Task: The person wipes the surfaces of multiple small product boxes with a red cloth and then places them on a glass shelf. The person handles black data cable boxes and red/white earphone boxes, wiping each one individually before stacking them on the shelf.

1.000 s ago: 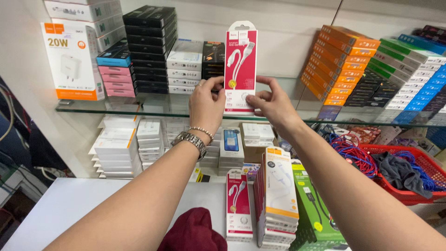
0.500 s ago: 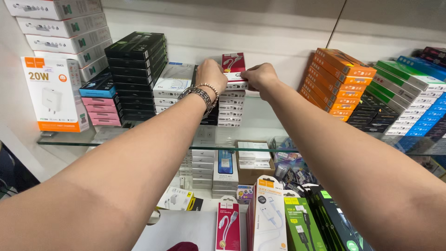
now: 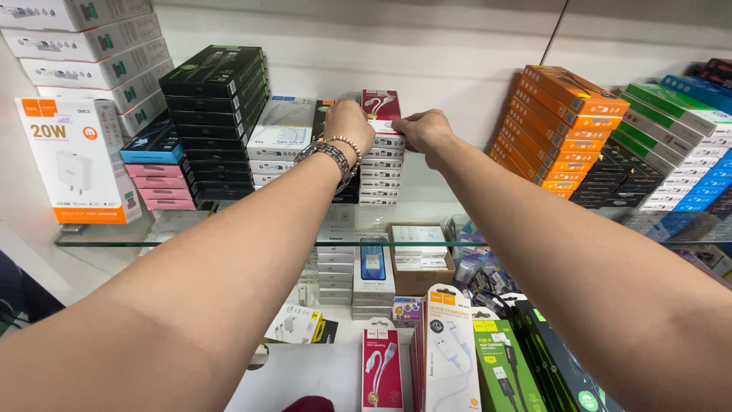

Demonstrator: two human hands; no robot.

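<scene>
A: Head view: what's in hand?
B: Both the left hand (image 3: 347, 122) and right hand (image 3: 424, 131) close fingers on a red cable pack (image 3: 380, 106), lying atop the white box stack (image 3: 379, 168).
A: Next?
B: Probably squaring it flush there.

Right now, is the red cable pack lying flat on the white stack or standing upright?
Flat. The red cable pack lies face up on the white stack, with the left hand and right hand at its sides.

Bright, even, sharp; slight edge distortion.
</scene>
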